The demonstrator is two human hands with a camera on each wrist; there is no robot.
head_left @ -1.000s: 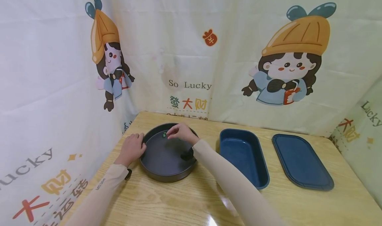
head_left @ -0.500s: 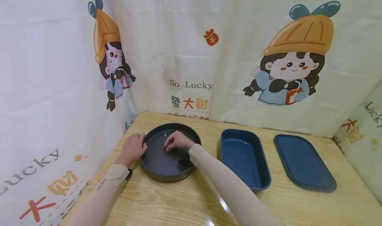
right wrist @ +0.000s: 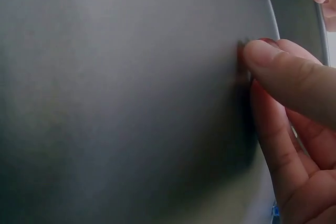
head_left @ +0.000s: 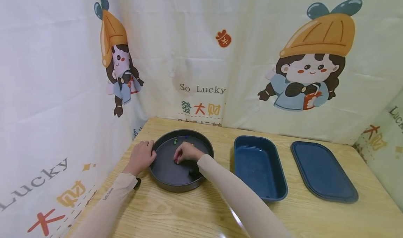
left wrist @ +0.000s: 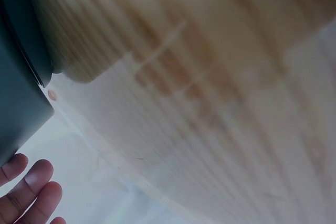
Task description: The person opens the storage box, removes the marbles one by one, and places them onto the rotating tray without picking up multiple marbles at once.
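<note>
A round dark baking pan (head_left: 167,177) stands on the left of the table. My left hand (head_left: 143,156) holds its left rim; the left wrist view shows fingertips (left wrist: 39,174) beside the dark outer wall. Inside the pan, my right hand (head_left: 185,152) is low over the bottom, and thumb and fingers pinch a small red piece (right wrist: 269,41), mostly covered by the fingertips. Beyond that hand lie small green pieces (head_left: 175,141) and a small blue piece (head_left: 186,137). A bit of yellow (head_left: 192,144) shows just behind the knuckles.
Right of the pan stands a deep blue rectangular box (head_left: 256,161), partly hidden by the right sleeve (head_left: 233,185). Its flat blue lid (head_left: 324,170) lies farther right on the wooden table (head_left: 176,210). A printed curtain (head_left: 201,63) closes off the back and left.
My right hand has drawn back from the pan's far side toward its middle and lowered, uncovering the blue and yellow pieces. The left hand stays at the rim.
</note>
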